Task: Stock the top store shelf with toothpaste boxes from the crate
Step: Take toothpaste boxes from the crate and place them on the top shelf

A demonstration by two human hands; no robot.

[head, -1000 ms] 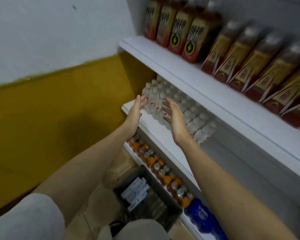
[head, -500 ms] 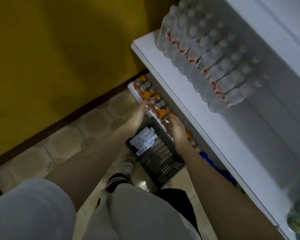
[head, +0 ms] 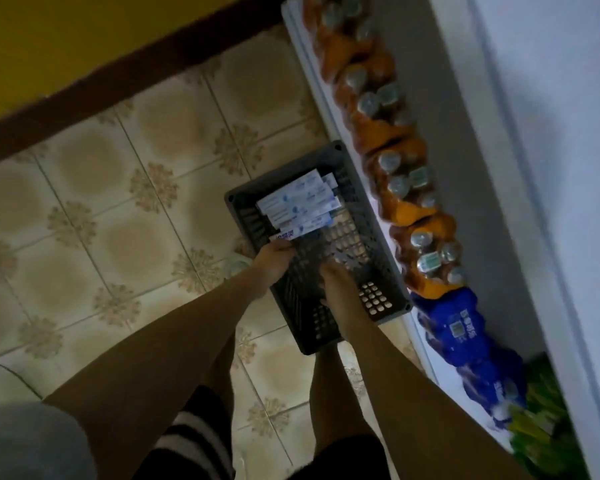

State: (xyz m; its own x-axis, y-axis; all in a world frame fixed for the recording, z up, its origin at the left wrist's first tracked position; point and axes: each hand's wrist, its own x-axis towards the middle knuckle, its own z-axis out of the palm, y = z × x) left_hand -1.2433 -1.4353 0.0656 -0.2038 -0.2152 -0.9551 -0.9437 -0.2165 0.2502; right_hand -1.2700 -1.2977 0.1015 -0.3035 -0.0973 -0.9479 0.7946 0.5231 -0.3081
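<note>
A dark grey plastic crate (head: 390, 308) stands on the tiled floor against the bottom shelf. Several white and blue toothpaste boxes (head: 300, 202) lie stacked in its far end. My left hand (head: 273, 260) is down at the crate's left wall, its fingers curled at the near end of the nearest box (head: 291, 233). Motion blur hides whether it grips that box. My right hand (head: 336, 284) reaches into the bare near half of the crate with nothing in it. The top shelf is out of view.
The white bottom shelf (head: 310, 81) runs along the right, holding packs of orange bottles (head: 392, 140), blue packs (head: 465, 334) and green packs (head: 541, 420). A higher shelf edge (head: 520, 168) overhangs it. My legs stand just behind the crate. A yellow wall lies at the top left.
My view has swung from the upper shelves down to the floor. Both hands dropped from shelf height into the crate, the left arriving at the toothpaste boxes.
</note>
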